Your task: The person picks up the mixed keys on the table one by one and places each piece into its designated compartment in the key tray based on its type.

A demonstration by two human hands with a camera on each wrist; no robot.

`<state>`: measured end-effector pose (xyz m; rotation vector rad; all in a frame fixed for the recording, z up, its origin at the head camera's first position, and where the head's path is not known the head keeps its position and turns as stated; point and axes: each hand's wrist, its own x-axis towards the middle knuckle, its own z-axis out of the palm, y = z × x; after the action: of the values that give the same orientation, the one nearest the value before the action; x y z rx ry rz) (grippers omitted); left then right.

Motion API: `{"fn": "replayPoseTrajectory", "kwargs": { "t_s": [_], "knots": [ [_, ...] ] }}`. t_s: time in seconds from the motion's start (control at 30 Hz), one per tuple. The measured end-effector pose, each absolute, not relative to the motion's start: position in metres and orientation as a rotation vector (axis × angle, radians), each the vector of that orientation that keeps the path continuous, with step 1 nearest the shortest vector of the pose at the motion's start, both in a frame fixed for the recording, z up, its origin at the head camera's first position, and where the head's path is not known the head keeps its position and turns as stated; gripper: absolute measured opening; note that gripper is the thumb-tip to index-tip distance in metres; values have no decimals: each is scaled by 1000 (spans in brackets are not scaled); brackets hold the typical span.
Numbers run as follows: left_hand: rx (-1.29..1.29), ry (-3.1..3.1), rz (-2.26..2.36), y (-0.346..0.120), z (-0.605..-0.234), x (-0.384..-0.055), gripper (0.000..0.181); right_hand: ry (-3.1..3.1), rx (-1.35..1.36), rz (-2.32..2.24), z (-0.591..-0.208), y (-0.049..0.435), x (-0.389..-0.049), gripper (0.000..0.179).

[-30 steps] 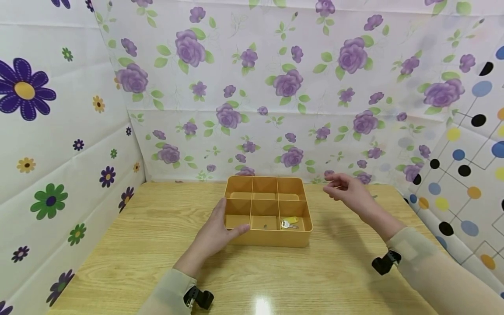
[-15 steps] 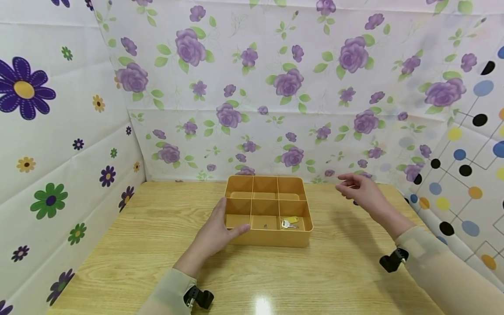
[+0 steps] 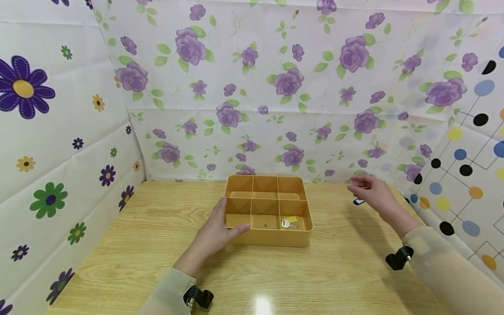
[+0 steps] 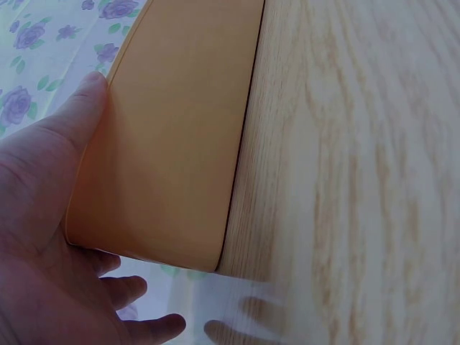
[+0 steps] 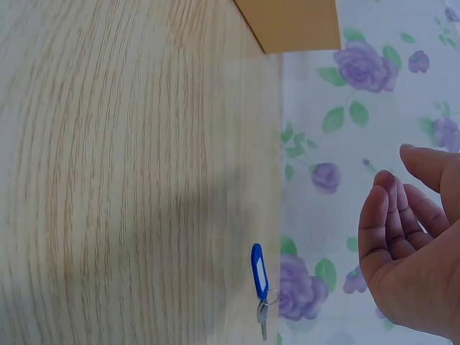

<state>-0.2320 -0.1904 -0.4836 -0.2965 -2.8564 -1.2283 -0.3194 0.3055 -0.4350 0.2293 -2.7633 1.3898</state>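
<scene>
A mustard-yellow divided box (image 3: 271, 238) stands near the table's back. My left hand (image 3: 212, 235) rests at its front left corner, thumb along the front rim and fingers by the left side. In the left wrist view the fingers stay straight and spread. The front right compartment holds a key (image 3: 288, 224) with a yellow tag (image 3: 291, 219). My right hand (image 3: 376, 197) hovers right of the box, fingers loosely bent and holding nothing. Beneath it lies a blue key tag (image 3: 358, 202), partly hidden. The right wrist view shows this tag (image 5: 259, 272) with its key (image 5: 263, 320).
The wooden table (image 3: 157, 258) meets a floral cloth (image 3: 244, 87) at the back. Patterned cloths also hang at both sides. A tiny dark speck (image 3: 265, 226), too small to identify, is in the front middle compartment.
My right hand has moved to the right, away from the box, bringing the blue key tag into sight beneath it. The left hand and the box have stayed put.
</scene>
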Motion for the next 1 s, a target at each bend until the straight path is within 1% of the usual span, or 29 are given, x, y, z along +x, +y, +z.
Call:
{"fn": "replayPoseTrajectory", "kwargs": {
  "t_s": [0.27, 0.53, 0.83, 1.0],
  "knots": [
    [-291, -2859, -1220, -191, -485, -232, 130, -2753, 184, 1398, -442, 318, -326, 64],
    [-280, -2869, -1225, -190, -483, -231, 132, -2793, 100, 1355, -448, 331, -329, 71],
    [-275, -2869, -1227, -190, -483, -232, 131, -2799, 53, 1345, -457, 343, -331, 67],
    [-274, -2870, -1224, -189, -482, -232, 133, -2803, 26, 1367, -462, 349, -333, 69]
  ]
}}
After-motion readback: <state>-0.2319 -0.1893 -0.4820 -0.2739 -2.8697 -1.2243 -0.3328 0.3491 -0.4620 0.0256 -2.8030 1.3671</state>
